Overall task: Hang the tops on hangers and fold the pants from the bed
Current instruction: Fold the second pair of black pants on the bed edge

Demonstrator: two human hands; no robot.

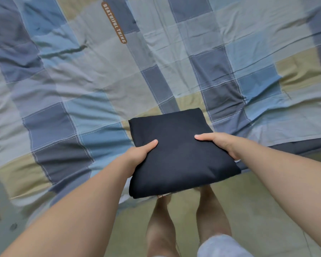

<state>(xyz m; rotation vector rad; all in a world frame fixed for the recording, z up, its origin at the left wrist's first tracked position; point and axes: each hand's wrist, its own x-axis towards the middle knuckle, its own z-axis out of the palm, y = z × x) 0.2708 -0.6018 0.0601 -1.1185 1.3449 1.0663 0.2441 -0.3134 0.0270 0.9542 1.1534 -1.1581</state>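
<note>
A pair of dark navy pants (pixel 178 154), folded into a thick rectangle, is held level over the near edge of the bed. My left hand (pixel 137 154) grips its left side, thumb on top and fingers hidden underneath. My right hand (pixel 219 143) grips the right side the same way, thumb lying on the cloth. The far end of the fold sits over the bed and the near end hangs past the edge above my legs.
The bed (pixel 100 80) is covered by a wrinkled checked sheet in blue, grey and tan, with a brown label reading "BEAUTIFUL THING" (pixel 114 23). Below the bed's edge is a greenish floor (pixel 258 210) where my bare legs stand.
</note>
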